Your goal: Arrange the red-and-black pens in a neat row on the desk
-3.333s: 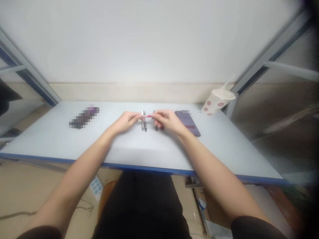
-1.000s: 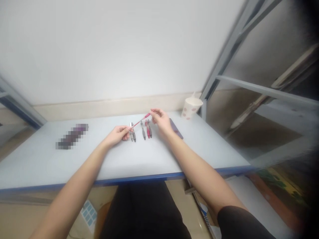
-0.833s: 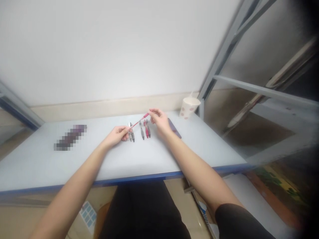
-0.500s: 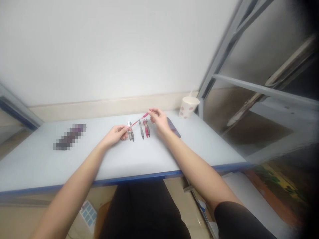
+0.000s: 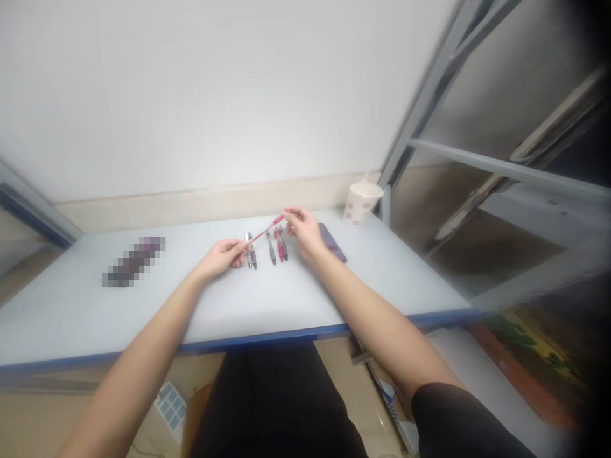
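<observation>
one pink pen between two hands, five pens beside

We are seeing a bright, even light spreading across the white wall and the pale worktop, with no lamp or window showing as its source and only faint, soft shadows forming. We are losing detail to a dark vignette closing in along the right edge, where the scene is also smearing out of focus. The wide lens is bending the metal frame, a pixelated block is masking one item, and the small pens are looking slightly soft.
</observation>
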The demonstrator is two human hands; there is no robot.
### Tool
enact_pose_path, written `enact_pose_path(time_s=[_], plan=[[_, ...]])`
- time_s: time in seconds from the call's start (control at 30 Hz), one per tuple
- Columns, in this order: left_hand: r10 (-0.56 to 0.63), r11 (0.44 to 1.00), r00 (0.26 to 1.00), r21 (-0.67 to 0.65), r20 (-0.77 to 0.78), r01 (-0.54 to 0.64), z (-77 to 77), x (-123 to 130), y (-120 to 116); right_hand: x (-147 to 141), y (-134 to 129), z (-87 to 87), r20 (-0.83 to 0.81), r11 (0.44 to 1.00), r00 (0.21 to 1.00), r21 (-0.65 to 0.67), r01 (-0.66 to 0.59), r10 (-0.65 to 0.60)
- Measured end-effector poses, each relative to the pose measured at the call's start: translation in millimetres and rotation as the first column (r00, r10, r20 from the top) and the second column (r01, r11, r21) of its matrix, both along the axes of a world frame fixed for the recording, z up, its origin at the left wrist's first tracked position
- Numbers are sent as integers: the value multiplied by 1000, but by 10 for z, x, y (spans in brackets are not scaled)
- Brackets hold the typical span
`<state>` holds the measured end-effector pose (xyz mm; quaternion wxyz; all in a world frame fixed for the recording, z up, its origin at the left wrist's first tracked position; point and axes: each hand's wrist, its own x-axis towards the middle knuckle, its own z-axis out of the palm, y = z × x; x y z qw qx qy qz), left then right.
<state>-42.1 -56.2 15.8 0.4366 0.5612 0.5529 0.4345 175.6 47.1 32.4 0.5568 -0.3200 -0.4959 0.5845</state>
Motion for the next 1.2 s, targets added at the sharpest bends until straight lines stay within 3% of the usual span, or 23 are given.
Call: enact_pose_path(time_s=[0.63, 1.2], plan=[[3, 1000, 1000, 2, -17, -3, -31, -40, 14, 1, 3, -19, 4, 1000, 1000, 18, -5, 5], [-3, 1000, 1000, 2, -30, 3, 35, -1, -33, -1, 2, -29, 35, 999, 999, 27, -35, 34]])
